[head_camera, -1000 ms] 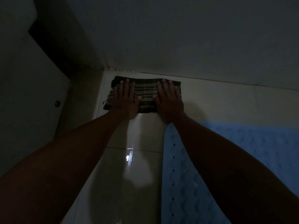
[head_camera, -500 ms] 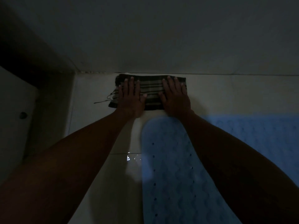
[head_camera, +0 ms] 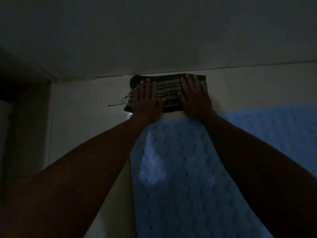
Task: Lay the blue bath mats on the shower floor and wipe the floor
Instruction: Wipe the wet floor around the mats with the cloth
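At the far left a dark recess met the wall; the pale tiled shower floor (head_camera: 82,127) lay bare beside it. A loose thread trailed left from the striped cloth (head_camera: 169,88), which lay folded on the floor against the base of the wall. The left hand (head_camera: 145,98) pressed flat on the cloth's left part, fingers spread, gripping nothing. The right hand (head_camera: 194,97) pressed flat on its right part likewise. Against the frames a second and half a second earlier, cloth and hands had travelled rightward along the wall, away from the corner. That indicated the wiping pass was under way, with the strip to the right yet to be covered. One blue bath mat (head_camera: 178,177) lay between the forearms, its end just short of the cloth; a second blue mat (head_camera: 274,127) lay to the right.
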